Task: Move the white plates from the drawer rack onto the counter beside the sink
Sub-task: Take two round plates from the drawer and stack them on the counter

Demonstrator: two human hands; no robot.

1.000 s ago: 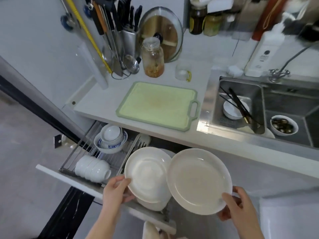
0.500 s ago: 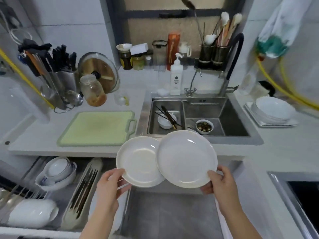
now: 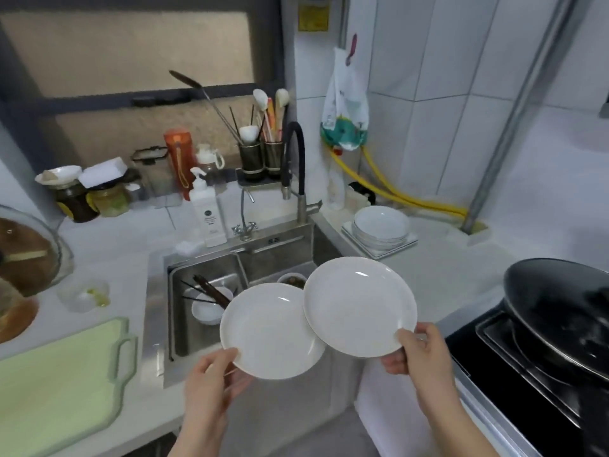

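Observation:
My left hand (image 3: 212, 379) grips the near rim of one white plate (image 3: 268, 331), held in the air over the front edge of the sink (image 3: 211, 268). My right hand (image 3: 417, 352) grips the near rim of a second white plate (image 3: 357, 305), whose left edge overlaps the first plate. Both plates tilt slightly toward me. A stack of white plates (image 3: 380, 227) rests on square white plates on the counter (image 3: 441, 268) right of the sink. The drawer rack is out of view.
The sink holds a small white bowl with dark chopsticks (image 3: 209, 306) and another bowl behind the plates. A faucet (image 3: 293, 169) and soap bottle (image 3: 207, 211) stand behind it. A green cutting board (image 3: 62, 384) lies left; a black pan (image 3: 560, 315) sits on the stove at right.
Both hands have lifted the plates out of the drawer rack and carried them up and right, over the sink. The view has turned from the drawer toward the sink and right counter.

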